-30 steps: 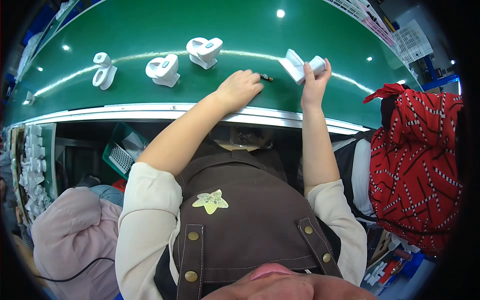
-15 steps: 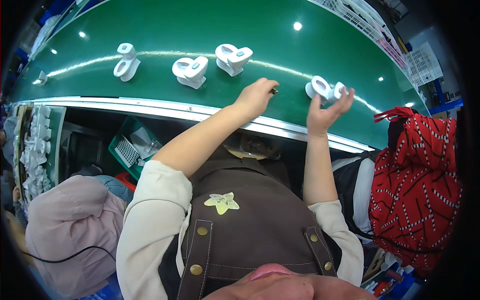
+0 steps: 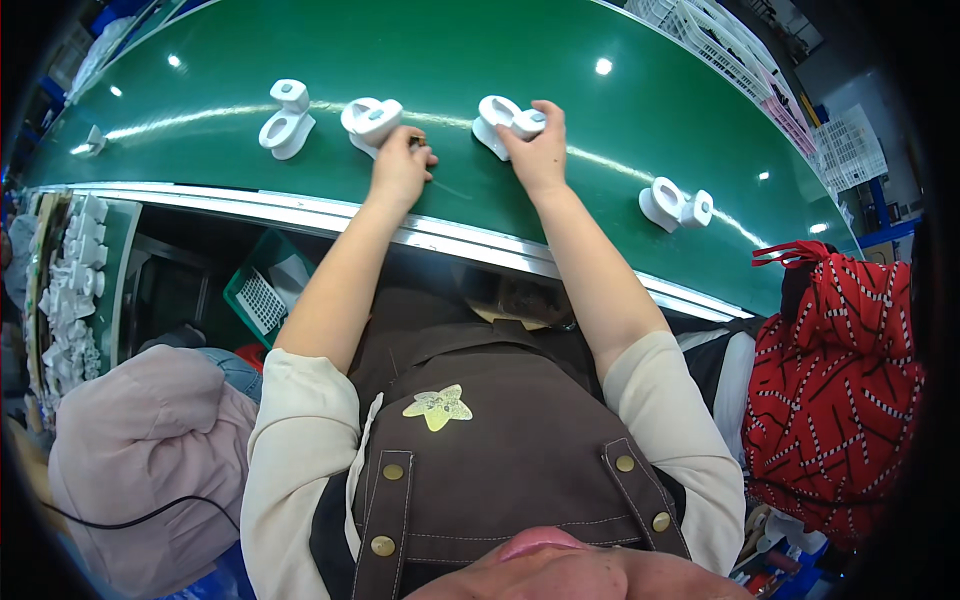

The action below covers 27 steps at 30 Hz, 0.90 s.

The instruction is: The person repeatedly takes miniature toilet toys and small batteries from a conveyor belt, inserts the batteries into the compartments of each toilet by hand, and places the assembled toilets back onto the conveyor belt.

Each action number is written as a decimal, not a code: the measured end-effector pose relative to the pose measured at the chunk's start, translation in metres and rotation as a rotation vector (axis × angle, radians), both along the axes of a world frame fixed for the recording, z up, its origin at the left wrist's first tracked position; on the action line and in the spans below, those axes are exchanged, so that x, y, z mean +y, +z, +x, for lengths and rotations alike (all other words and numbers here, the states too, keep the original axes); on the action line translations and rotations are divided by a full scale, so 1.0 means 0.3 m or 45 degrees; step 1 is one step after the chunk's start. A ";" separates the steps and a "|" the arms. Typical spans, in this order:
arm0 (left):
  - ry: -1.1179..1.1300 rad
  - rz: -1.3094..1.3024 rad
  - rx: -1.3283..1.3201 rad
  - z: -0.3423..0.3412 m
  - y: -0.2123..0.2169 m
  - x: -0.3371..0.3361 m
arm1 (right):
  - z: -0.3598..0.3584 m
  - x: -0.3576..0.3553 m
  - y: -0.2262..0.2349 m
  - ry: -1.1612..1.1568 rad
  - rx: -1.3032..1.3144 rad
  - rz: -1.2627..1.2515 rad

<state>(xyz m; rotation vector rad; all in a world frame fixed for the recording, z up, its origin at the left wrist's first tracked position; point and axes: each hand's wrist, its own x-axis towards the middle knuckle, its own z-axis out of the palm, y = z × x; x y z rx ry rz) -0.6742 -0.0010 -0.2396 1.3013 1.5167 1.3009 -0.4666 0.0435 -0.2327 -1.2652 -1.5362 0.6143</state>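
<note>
Several small white toy toilets, each with a grey-green patch on its tank, stand on the green work surface (image 3: 450,60). My right hand (image 3: 538,158) is closed round the tank end of one toy toilet (image 3: 494,117), its fingers beside the patch. My left hand (image 3: 398,172) is closed in a pinch on a small brownish piece (image 3: 419,142), too small to name. Its fingers lie against the near side of another toy toilet (image 3: 366,118). A third toy toilet (image 3: 287,122) stands farther left, and one more toy toilet (image 3: 672,205) stands to the right, untouched.
A small white piece (image 3: 95,141) sits at the far left of the surface. The metal edge rail (image 3: 470,243) runs in front of me. Below it stands a green basket (image 3: 240,290). White crates (image 3: 700,40) line the far right. People sit close on both sides.
My right hand has let go of the rightmost toy toilet and moved left onto another. My left hand has moved left, still pinching the small piece. The leftmost toy toilet has shifted right.
</note>
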 end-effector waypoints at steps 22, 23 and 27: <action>-0.382 0.745 -0.173 0.182 0.195 -0.303 | 0.076 -0.513 0.091 0.603 2.199 -1.163; -0.392 0.745 -0.173 0.183 0.205 -0.315 | 0.081 -0.522 0.090 0.630 2.198 -1.152; -0.469 1.195 0.419 0.185 0.223 -0.329 | 0.092 -0.544 0.102 0.670 2.110 -1.093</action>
